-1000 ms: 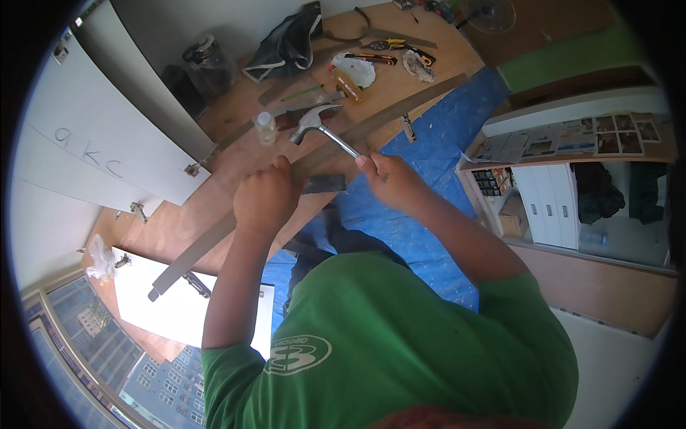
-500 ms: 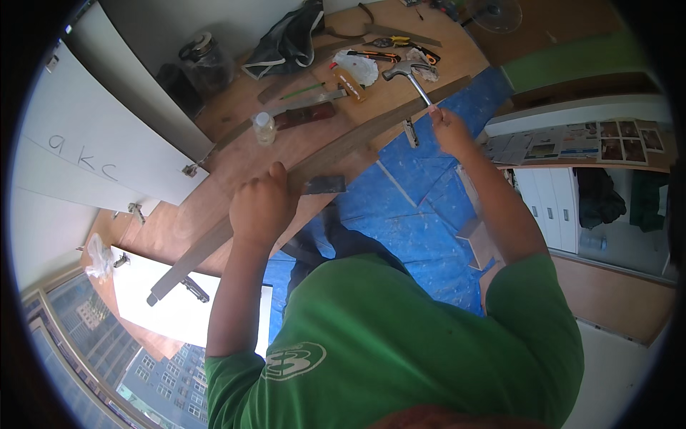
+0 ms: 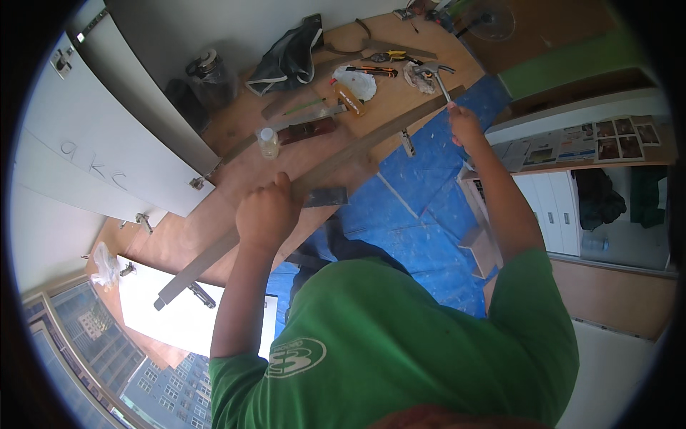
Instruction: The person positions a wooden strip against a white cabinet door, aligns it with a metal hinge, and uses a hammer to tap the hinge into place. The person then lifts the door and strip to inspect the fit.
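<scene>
My left hand (image 3: 269,214) is closed around a long brown wooden strip (image 3: 364,143) that runs diagonally over the workbench, from the white panel to the far right edge. In my right hand (image 3: 466,127) is a claw hammer (image 3: 444,84), gripped by its handle with the metal head up, near the strip's far end. Just right of my left hand, a dark block (image 3: 325,197) lies at the bench edge. Beyond the strip are a capped clear bottle (image 3: 269,144), a dark red tool (image 3: 307,131) and an orange bottle (image 3: 349,99).
A utility knife (image 3: 371,71), yellow-handled pliers (image 3: 386,56) and a dark bag (image 3: 289,57) lie toward the back. White doors with hinges (image 3: 128,150) stand at left; a white panel (image 3: 171,314) lies near the window. Blue sheeting (image 3: 407,207) covers the floor.
My right hand and the hammer have moved to the right, and the hammer head has tilted. My left hand stays on the strip. The whole view has shifted slightly.
</scene>
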`<state>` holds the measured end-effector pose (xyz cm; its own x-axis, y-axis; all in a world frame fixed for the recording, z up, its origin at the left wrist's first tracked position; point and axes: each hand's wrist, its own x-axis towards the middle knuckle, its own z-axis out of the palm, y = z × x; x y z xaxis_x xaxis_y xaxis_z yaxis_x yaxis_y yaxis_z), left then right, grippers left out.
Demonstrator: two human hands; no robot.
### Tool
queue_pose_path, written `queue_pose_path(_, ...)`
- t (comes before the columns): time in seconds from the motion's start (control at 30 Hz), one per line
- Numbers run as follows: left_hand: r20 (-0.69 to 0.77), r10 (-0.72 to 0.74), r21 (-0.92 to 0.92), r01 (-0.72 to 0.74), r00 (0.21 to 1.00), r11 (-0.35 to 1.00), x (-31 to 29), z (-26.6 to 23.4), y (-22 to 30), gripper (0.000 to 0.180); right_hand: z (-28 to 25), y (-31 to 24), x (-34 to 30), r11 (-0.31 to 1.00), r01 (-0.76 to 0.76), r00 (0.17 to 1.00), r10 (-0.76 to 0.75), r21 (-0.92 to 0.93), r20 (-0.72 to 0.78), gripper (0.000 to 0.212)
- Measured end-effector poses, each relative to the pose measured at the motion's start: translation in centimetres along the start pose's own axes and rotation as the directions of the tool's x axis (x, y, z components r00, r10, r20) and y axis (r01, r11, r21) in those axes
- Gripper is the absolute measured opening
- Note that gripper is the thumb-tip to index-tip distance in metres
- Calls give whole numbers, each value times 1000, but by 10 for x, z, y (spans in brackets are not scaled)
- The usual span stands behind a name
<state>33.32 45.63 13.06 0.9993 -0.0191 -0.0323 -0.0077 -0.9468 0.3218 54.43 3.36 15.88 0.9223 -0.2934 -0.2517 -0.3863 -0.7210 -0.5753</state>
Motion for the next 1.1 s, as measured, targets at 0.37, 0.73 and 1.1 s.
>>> queue_pose_path(0.37, 62, -4, 31, 2, 998, 1000, 9, -6, -8, 44, -42, 14, -86, 951, 147, 988, -151, 273, -6, 30)
queue_pose_path(0.73, 88, -23, 41, 19, 996, 999, 9, -7, -8, 44, -25, 26, -71, 929, 341, 930, -356, -147, -91, 36)
queue_pose_path(1.1, 96, -19, 30, 17, 995, 999, 12, -10, -4, 43, -11, 62, -73, 905, 377, 915, -397, -197, -74, 34)
